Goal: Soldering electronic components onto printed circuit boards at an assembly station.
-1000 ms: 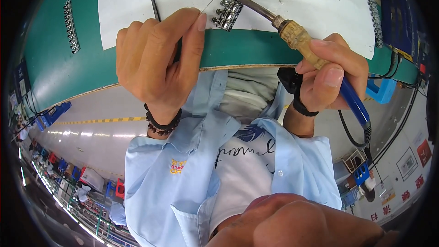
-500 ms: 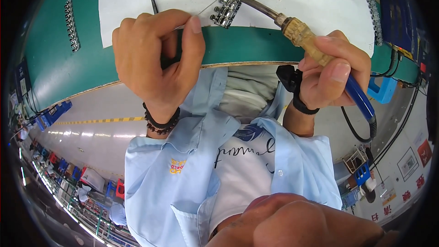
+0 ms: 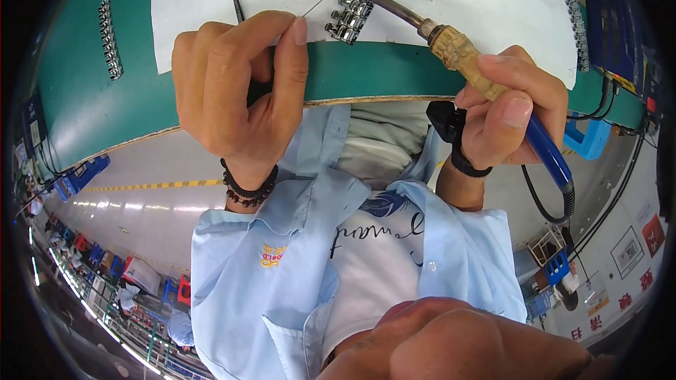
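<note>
The left hand (image 3: 236, 88) pinches a thin wire (image 3: 322, 0) between thumb and forefinger, its free end pointing far and right and standing just short of the strip (image 3: 345, 24) of small metal parts. The right hand (image 3: 507, 123) grips the iron (image 3: 454, 49) by its handle, fingers wrapped round it, and the iron's tip seems to touch the strip partway along. The strip slants across the white paper (image 3: 479, 17), its near end close to the paper's near edge, its far end cut off by the view. Work looks to be partway along this row, though the parts are too small to tell which are finished and which remain. A second strip (image 3: 110, 39) lies apart on the green table (image 3: 77, 116) to the left, its state equally unclear.
</note>
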A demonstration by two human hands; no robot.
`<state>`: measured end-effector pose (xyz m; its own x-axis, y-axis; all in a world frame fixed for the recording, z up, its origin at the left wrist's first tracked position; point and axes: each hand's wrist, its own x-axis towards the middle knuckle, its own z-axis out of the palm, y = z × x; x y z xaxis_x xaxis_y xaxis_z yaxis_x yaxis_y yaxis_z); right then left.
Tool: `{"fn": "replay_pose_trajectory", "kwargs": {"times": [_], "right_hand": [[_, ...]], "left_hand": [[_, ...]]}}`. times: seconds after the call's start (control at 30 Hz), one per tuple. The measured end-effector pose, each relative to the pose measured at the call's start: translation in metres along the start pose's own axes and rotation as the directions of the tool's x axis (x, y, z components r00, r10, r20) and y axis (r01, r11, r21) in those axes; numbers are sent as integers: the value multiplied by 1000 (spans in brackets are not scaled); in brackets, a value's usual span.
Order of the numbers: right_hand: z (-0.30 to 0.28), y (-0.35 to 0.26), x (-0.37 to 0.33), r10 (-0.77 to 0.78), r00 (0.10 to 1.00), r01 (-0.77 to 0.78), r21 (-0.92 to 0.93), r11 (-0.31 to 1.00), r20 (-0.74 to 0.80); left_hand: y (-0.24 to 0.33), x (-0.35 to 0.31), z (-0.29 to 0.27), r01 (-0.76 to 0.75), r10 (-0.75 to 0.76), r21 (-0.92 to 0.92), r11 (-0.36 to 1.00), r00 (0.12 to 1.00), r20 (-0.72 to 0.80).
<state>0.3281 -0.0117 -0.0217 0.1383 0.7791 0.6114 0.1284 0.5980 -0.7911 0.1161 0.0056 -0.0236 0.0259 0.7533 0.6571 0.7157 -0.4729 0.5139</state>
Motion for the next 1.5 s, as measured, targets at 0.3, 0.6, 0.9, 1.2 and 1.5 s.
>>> {"fn": "replay_pose_trajectory", "kwargs": {"times": [0.3, 0.6, 0.9, 1.2, 1.5], "right_hand": [[-7, -4, -2, 19, 997, -17, 23, 1000, -69], [-9, -5, 0, 70, 998, -70, 59, 996, 10], [-7, -1, -3, 7, 1000, -8, 33, 999, 26], [-2, -2, -4, -32, 999, 34, -35, 999, 40], [-4, -1, -6, -80, 993, 87, -72, 994, 89]], "left_hand": [[1, 2, -1, -50, 51, -24, 998, 997, 51], [1, 3, -1, -63, 63, -7, 998, 994, 90], [2, 4, 0, -57, 58, -13, 998, 993, 99], [0, 4, 0, -76, 76, -2, 997, 991, 106], [0, 5, -2, -72, 74, -23, 997, 987, 144]]}}
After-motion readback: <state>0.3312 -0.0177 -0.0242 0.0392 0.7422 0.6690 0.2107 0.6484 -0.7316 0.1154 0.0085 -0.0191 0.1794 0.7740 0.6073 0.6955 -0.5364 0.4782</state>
